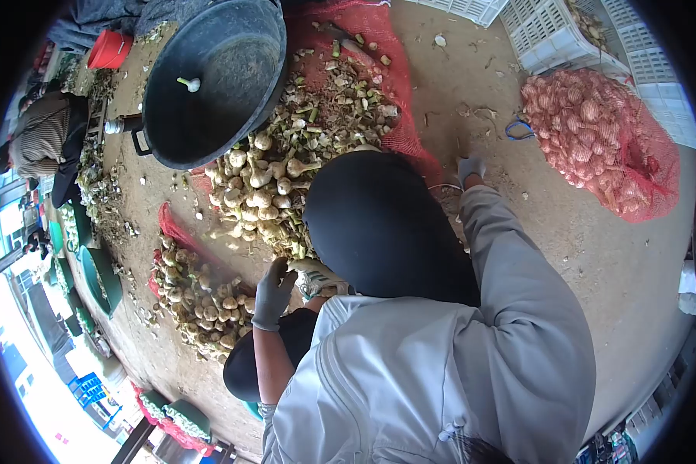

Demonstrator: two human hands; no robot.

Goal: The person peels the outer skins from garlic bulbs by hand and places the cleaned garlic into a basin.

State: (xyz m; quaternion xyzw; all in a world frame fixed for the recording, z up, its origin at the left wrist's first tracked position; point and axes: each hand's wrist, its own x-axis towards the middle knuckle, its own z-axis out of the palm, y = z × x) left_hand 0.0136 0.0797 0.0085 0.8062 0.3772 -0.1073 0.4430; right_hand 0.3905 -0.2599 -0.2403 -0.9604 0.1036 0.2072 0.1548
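Note:
My left hand (273, 294), in a grey glove, is raised beside the garlic heap with its fingers slightly bent and apart; nothing shows in it. Whole garlic bulbs (251, 182) lie to its upper right and a second group of bulbs (209, 301) to its left. My right hand (472, 167), also gloved, is low over the floor past my right knee, its fingers closed round something thin and dark that I cannot make out. A black basin (216, 77) holds one trimmed garlic bulb (189, 84).
Cut stems and leaves (332, 116) lie on red netting (400, 93). A full red net sack (588, 139) lies at the right, below white crates (553, 35). At the left are a red bucket (109, 49), a bent-over person (46, 131) and a green tub (100, 280).

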